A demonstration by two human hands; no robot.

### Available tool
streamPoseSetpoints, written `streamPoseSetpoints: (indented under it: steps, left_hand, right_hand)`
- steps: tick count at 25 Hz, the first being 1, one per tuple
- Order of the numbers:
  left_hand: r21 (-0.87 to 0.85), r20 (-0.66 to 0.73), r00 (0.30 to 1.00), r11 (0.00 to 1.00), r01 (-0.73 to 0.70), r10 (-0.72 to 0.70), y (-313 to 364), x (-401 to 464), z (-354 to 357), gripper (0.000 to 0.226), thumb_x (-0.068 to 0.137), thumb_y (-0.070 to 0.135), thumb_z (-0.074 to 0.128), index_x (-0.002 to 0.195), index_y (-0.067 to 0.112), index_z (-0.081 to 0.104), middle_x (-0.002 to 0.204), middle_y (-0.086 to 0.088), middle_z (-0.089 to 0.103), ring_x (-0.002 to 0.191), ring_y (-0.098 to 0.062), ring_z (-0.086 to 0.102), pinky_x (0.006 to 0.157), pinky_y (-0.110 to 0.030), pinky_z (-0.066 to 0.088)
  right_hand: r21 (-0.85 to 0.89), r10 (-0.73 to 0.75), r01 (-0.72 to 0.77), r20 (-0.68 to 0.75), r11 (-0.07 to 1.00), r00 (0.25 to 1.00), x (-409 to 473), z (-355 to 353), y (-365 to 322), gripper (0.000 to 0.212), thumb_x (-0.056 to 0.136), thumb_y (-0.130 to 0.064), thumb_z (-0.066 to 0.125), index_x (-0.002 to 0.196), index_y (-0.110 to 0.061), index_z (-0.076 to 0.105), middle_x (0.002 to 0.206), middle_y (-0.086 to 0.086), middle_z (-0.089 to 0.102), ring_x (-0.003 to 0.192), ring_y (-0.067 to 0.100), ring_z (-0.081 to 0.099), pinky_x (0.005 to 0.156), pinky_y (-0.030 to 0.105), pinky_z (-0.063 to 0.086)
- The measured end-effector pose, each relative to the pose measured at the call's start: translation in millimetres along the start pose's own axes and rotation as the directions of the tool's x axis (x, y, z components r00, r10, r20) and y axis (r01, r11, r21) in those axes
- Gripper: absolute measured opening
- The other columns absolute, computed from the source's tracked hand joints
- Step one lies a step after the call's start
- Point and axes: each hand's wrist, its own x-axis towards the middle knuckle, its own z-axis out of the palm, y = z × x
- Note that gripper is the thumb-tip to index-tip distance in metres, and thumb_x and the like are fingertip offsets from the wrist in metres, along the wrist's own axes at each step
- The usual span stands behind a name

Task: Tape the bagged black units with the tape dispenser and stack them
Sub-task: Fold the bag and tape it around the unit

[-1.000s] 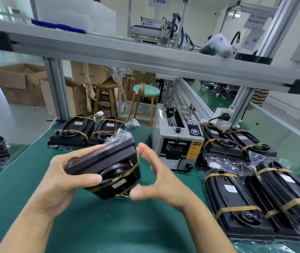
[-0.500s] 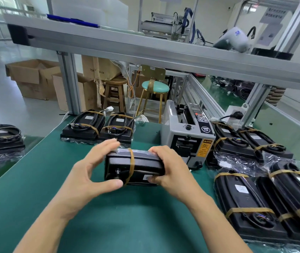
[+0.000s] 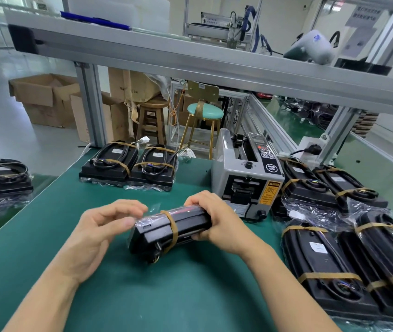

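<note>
Head view: right hand (image 3: pixel 217 221) gripped bagged black unit (image 3: pixel 166 232); left hand (image 3: pixel 102 226) fingers relaxed, smoothing bag. Next, likely: tape dispenser (image 3: pixel 245 178).

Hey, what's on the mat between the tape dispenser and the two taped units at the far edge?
In the head view, only bare green mat lies between the tape dispenser and the two taped units.

Counts: bagged black units, nine in view. One held (image 3: pixel 166 232), two at the far edge (image 3: pixel 128 164), four at right (image 3: pixel 334 226), two at far left (image 3: pixel 1 178). One tape dispenser (image 3: pixel 245 176). Two stools (image 3: pixel 152 121). Two hands (image 3: pixel 99 233).
</note>
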Motion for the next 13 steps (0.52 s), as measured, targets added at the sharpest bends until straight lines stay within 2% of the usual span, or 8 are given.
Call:
streamPoseSetpoints:
  steps: [3, 6, 7, 9, 11, 12, 13]
  left_hand:
    - [0.094, -0.155, 0.982, 0.991, -0.092, 0.106, 1, 8, 3, 0.005, 0.071, 0.013, 0.065, 0.071, 0.01, 0.068, 0.075, -0.007, 0.063, 0.079, -0.017, 0.056, 0.08, -0.02, 0.046]
    - [-0.028, -0.312, 0.94, 0.987, -0.158, 0.141, 7, 12, 8, 0.009, 0.08, 0.021, 0.06, 0.075, 0.014, 0.061, 0.068, 0.004, 0.062, 0.074, -0.015, 0.057, 0.077, -0.022, 0.048]
    - [-0.006, -0.286, 0.945, 0.985, -0.17, 0.161, 9, 12, 7, 0.009, 0.081, 0.024, 0.064, 0.077, 0.016, 0.062, 0.07, 0.004, 0.064, 0.077, -0.015, 0.059, 0.079, -0.024, 0.05]
    - [0.103, -0.071, 0.986, 0.984, -0.144, 0.152, 12, 8, 1, 0.018, 0.073, 0.027, 0.077, 0.086, 0.018, 0.069, 0.088, 0.0, 0.07, 0.09, -0.015, 0.064, 0.087, -0.023, 0.05]
    - [0.2, 0.108, 0.989, 0.972, -0.122, 0.102, 14, 1, -3, 0.034, 0.062, 0.016, 0.083, 0.095, 0.016, 0.073, 0.103, -0.004, 0.071, 0.101, -0.014, 0.064, 0.092, -0.021, 0.047]
    - [0.25, 0.093, 0.989, 0.959, -0.131, 0.111, 15, -1, -3, 0.035, 0.061, 0.008, 0.086, 0.093, 0.016, 0.075, 0.101, -0.005, 0.071, 0.099, -0.014, 0.065, 0.091, -0.019, 0.047]
    - [0.297, 0.018, 0.988, 0.942, -0.155, 0.156, 14, -3, -2, 0.03, 0.061, 0.003, 0.084, 0.086, 0.016, 0.077, 0.095, -0.004, 0.072, 0.092, -0.013, 0.066, 0.087, -0.018, 0.049]
  right_hand:
    - [0.002, 0.015, -0.015, -0.009, 1.0, 1.0, 0, 0, 1, 0.055, 0.064, -0.002, 0.078, 0.106, -0.029, 0.057, 0.099, -0.02, 0.049, 0.101, 0.013, 0.047, 0.092, 0.028, 0.041]
    - [0.002, -0.006, 0.006, 0.009, 1.0, 1.0, -1, -1, -1, 0.054, 0.063, -0.001, 0.077, 0.101, -0.033, 0.056, 0.099, -0.018, 0.05, 0.1, 0.012, 0.048, 0.089, 0.026, 0.041]
    - [0.001, -0.007, 0.007, 0.013, 1.0, 1.0, 0, -1, -2, 0.055, 0.063, -0.001, 0.077, 0.1, -0.035, 0.056, 0.099, -0.016, 0.051, 0.1, 0.013, 0.048, 0.089, 0.027, 0.042]
    - [0.02, 0.018, -0.018, 0.005, 1.0, 1.0, 1, 0, -2, 0.057, 0.062, 0.0, 0.076, 0.099, -0.038, 0.055, 0.099, -0.016, 0.051, 0.101, 0.015, 0.049, 0.092, 0.032, 0.043]
    - [0.046, 0.038, -0.038, -0.012, 0.998, 0.999, 2, 0, -3, 0.059, 0.062, 0.002, 0.076, 0.099, -0.039, 0.053, 0.099, -0.018, 0.051, 0.101, 0.016, 0.049, 0.094, 0.035, 0.043]
    - [0.051, 0.043, -0.042, -0.015, 0.998, 0.999, 2, 0, -3, 0.06, 0.062, 0.002, 0.076, 0.099, -0.039, 0.053, 0.099, -0.018, 0.05, 0.101, 0.016, 0.049, 0.095, 0.035, 0.043]
    - [0.053, 0.045, -0.044, -0.015, 0.998, 0.999, 2, 0, -2, 0.06, 0.062, 0.002, 0.076, 0.099, -0.04, 0.053, 0.099, -0.018, 0.05, 0.102, 0.016, 0.049, 0.095, 0.035, 0.043]
